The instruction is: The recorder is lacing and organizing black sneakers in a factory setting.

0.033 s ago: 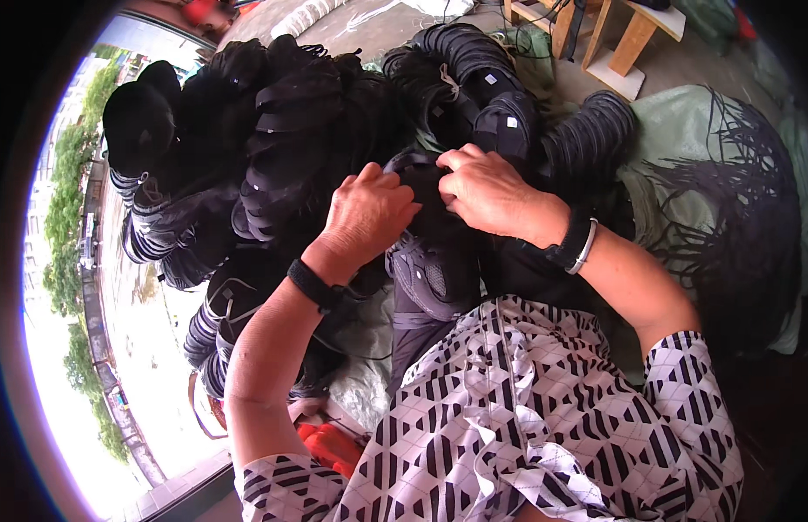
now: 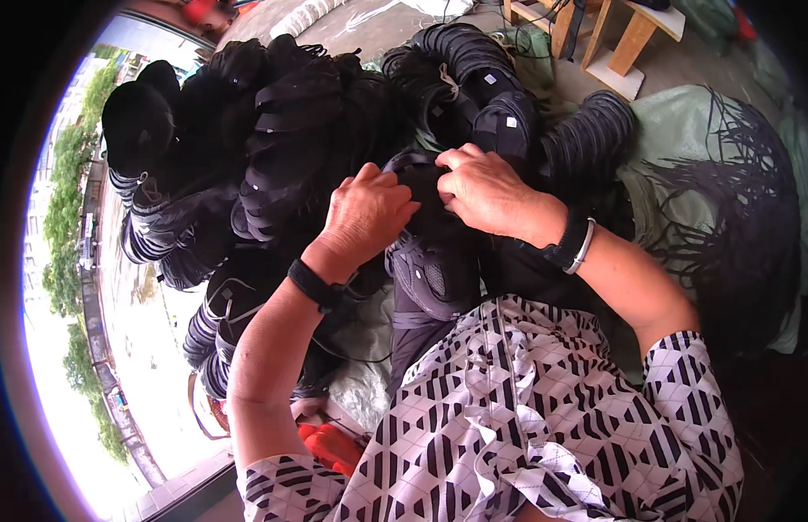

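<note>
My left hand (image 2: 367,209) is closed, with its fingers curled on the left edge of a black cap (image 2: 428,184). My right hand (image 2: 491,193) pinches the same cap's right edge. Its dark band loops up between the two hands, and my fingertips hide part of it. Below them, a dark grey cap-like piece with a mesh panel (image 2: 434,277) lies at my lap, against my dark trousers. Whether it joins the black cap above, I cannot tell.
Heaped black caps (image 2: 287,130) fill the left and middle. Nested cap stacks (image 2: 591,130) lie beyond my right hand. Dark strips (image 2: 726,174) spread over a pale green sack (image 2: 674,122) at right. A wooden stand (image 2: 634,43) is at the back; a bright opening lies left.
</note>
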{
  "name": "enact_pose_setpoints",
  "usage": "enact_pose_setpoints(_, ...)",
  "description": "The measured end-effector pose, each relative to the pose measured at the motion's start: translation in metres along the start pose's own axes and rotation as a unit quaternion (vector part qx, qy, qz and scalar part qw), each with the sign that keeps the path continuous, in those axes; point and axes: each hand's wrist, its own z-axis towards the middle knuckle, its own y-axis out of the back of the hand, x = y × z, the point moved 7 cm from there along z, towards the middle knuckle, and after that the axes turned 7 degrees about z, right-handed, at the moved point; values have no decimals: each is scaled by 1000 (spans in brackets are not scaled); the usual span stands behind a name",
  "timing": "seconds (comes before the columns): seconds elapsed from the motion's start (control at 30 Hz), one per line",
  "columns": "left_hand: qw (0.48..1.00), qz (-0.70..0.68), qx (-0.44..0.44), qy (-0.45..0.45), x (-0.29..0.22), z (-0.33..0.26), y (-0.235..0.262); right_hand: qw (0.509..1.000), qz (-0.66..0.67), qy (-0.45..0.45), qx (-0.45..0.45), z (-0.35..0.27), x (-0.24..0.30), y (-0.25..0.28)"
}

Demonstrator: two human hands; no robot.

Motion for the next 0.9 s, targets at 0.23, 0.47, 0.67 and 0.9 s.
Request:
enact_pose_setpoints(0.23, 995, -82, 30, 40, 8, -6, -17, 995, 64, 34, -75, -4, -3, -8)
enact_pose_setpoints(0.47, 991, -108, 59, 60, 12, -8, -24, 986, 138, 38, -91, -5, -7, -4)
enact_pose_setpoints(0.67, 989, -110, 69, 73, 11, -6, -24, 988, 93, 5, -124, -8, -4, -13)
enact_pose_setpoints(0.9, 988, -106, 89, 70, 12, -7, -28, 984, 145, -35, -97, -7, -8, -15)
